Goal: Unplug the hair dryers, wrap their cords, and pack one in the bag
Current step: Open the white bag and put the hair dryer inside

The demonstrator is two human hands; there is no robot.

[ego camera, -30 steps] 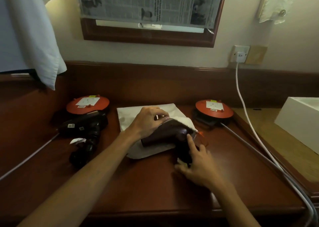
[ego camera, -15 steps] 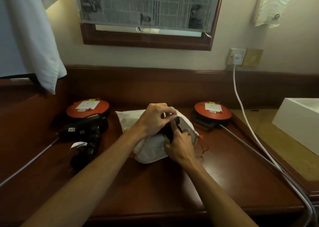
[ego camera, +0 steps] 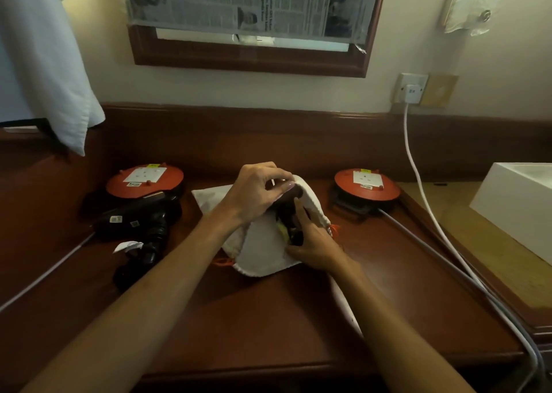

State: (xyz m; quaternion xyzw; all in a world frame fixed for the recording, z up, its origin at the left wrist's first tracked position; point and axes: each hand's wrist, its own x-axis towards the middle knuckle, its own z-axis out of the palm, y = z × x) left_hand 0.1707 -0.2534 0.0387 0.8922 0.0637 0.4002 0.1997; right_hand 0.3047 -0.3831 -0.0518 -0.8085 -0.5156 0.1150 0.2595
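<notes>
On the dark wooden counter a white drawstring bag lay in the middle, its mouth turned toward the person's right. The left hand curled over the upper edge of the bag's opening, fingers and thumb pinching the cloth and lifting it. The right hand was at the mouth, its fingers curled round a dark hair dryer that sat partly inside the bag, most of it hidden by cloth and fingers. Orange drawstring ends trailed from the bag's near-left corner onto the wood.

A second black hair dryer lay to the left of the bag and well apart from it, its cord bundled round the handle, with a white tag beside it. Two round red extension reels sat at the back, one on each side of the bag. A white cable hung from a plug in the wall socket and ran down across the right end of the counter
</notes>
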